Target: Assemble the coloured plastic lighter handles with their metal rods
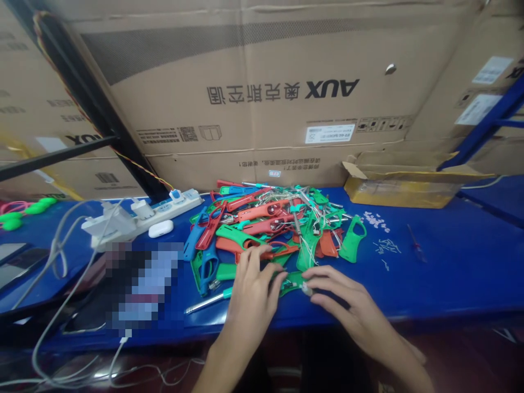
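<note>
At the front edge of the blue table, my left hand (256,284) is closed around a green lighter body, whose metal tube (204,303) points out to the left. My right hand (341,292) pinches a small whitish piece (306,289) at the right end of the green casing (292,279). Small dark and wire-like parts show inside that casing between my hands. Just behind them lies a heap of red, blue and green plastic casings (262,213) with white wires and metal tubes.
A power strip (164,210) with chargers, a white earphone case (161,228) and a blurred-out device (143,284) are at the left. To the right lie small pink pieces (374,220), a screwdriver (416,244) and an open cardboard box (403,188). Cardboard (245,65) stands behind.
</note>
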